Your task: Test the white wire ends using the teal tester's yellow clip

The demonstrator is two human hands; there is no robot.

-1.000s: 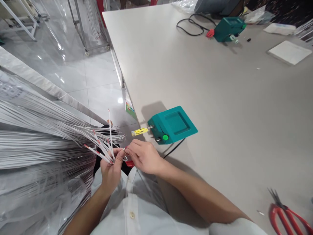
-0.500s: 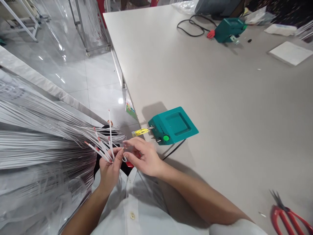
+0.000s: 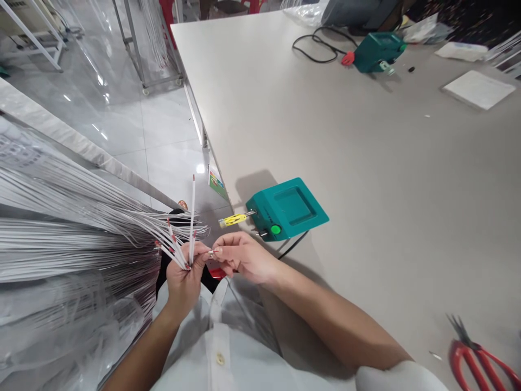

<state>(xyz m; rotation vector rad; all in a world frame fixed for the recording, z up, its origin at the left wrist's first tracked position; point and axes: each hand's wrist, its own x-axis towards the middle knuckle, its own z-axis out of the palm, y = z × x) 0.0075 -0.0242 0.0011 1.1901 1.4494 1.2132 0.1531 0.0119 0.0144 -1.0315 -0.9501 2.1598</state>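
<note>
My left hand (image 3: 184, 277) is closed around several white cables (image 3: 175, 251) with reddish ends, which fan upward out of the grip. One of these cables (image 3: 192, 217) stands nearly upright. Thumb and fingers of my right hand (image 3: 246, 255) pinch the tip of a cable (image 3: 212, 252) that sticks out beside my left thumb. Just beyond my right hand, a green device (image 3: 299, 209) sits at the table's edge, with a green button and a yellow-handled attachment (image 3: 233, 220) projecting toward the left.
Long white cables (image 3: 73, 195) hang in a thick bundle at the left, beside plastic wrapping (image 3: 65, 331). Red-handled scissors (image 3: 472, 350) lie at the table's (image 3: 366, 163) lower right. A second green device (image 3: 376, 52) and a white pad (image 3: 478, 88) are at the back.
My right fingers, loosely apart before, have closed on the cable tip and moved slightly right. The cables in my left hand have shifted to the right, the tall one now more upright.
</note>
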